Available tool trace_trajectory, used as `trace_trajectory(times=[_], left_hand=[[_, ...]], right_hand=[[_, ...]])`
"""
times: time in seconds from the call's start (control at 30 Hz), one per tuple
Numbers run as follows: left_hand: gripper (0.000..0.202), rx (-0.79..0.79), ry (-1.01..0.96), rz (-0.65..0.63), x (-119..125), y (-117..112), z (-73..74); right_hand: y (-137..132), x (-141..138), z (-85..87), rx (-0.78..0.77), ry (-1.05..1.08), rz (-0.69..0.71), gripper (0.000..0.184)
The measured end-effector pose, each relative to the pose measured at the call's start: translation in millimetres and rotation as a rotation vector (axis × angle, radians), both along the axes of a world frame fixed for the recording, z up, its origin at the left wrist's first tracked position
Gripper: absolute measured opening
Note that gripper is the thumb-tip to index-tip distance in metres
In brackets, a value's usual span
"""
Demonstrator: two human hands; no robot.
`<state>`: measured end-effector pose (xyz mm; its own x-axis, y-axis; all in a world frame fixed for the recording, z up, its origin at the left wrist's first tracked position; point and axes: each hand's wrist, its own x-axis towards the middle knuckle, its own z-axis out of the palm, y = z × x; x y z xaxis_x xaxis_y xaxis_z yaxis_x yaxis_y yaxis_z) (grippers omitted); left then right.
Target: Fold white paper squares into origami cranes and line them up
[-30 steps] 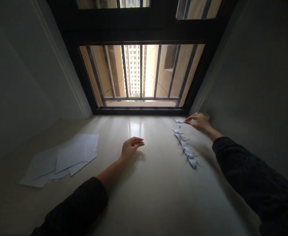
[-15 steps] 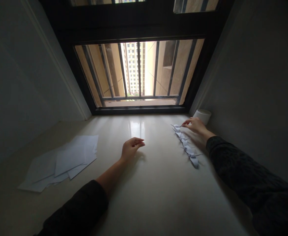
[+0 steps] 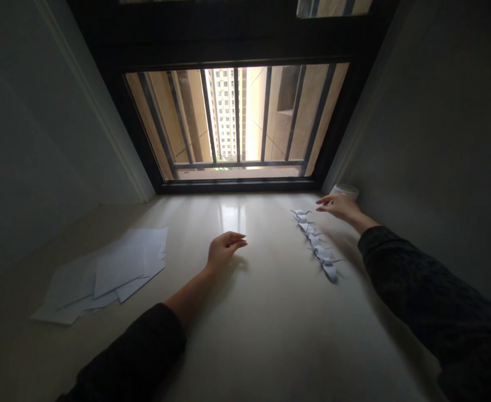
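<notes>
A row of several small folded paper cranes lies on the pale stone sill, right of centre. My right hand hovers just past the far end of the row with its fingers stretched out, holding nothing and a little clear of the farthest crane. My left hand rests near the middle of the sill with fingers loosely curled and apart, nothing in it. Both arms wear dark sleeves.
A loose pile of white paper sheets lies on the left of the sill. A small white cup stands in the far right corner behind my right hand. A barred window closes the far side; walls rise left and right.
My right hand set the farthest crane down at the end of the row, let go of it and lifted away with fingers spread. The left hand stayed put.
</notes>
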<state>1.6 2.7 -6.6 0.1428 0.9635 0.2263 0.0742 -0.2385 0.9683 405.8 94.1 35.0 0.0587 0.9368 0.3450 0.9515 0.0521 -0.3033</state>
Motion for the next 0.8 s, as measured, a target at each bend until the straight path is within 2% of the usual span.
trace_trajectory(times=[0.07, 0.13, 0.23, 0.3, 0.33, 0.4, 0.47, 0.53, 0.6, 0.67, 0.73, 0.8], left_hand=[[0.025, -0.005, -0.002, 0.005, 0.2, -0.1, 0.4], [0.025, -0.005, -0.01, 0.007, 0.7, -0.1, 0.5], [0.025, 0.002, -0.009, 0.015, 1.8, -0.4, 0.2], [0.025, 0.019, 0.012, 0.028, 2.0, -1.2, 0.0], [0.024, 0.028, 0.025, 0.035, 1.9, -1.9, 0.0], [0.023, 0.063, 0.068, 0.066, 1.1, -4.2, 0.6], [0.023, 0.11, 0.148, 0.093, 0.0, -8.0, 1.7], [0.022, 0.154, 0.215, 0.124, -0.9, -12.9, 2.9], [0.02, 0.194, 0.287, 0.148, -1.8, -17.6, 4.5], [0.017, 0.205, 0.361, 0.179, -4.1, -20.6, 7.7], [0.016, 0.209, 0.463, 0.226, -10.6, -20.9, 15.0], [0.014, 0.23, 0.636, 0.265, -24.9, -19.1, 28.2]], right_hand=[[-15.3, -7.0, 23.8, 0.004, 0.031, -0.011, 0.027], [-39.3, -24.9, 50.8, 0.073, 0.094, 0.0, 0.027], [-83.8, -75.0, 81.5, 0.194, 0.231, 0.111, 0.029], [-110.5, -119.6, 85.6, 0.249, 0.299, 0.206, 0.027], [-121.0, -143.0, 81.6, 0.277, 0.321, 0.242, 0.026], [-135.0, -187.7, 62.5, 0.309, 0.332, 0.286, 0.022], [-140.0, -224.1, 33.7, 0.29, 0.333, 0.319, 0.018], [-138.5, -247.7, 3.6, 0.249, 0.318, 0.309, 0.018], [-134.2, -257.6, -20.0, 0.224, 0.273, 0.3, 0.02], [-130.0, -257.0, -33.7, 0.206, 0.245, 0.3, 0.024], [-127.6, -251.5, -38.6, 0.206, 0.274, 0.277, 0.027], [-127.1, -246.4, -39.1, 0.21, 0.297, 0.27, 0.028]])
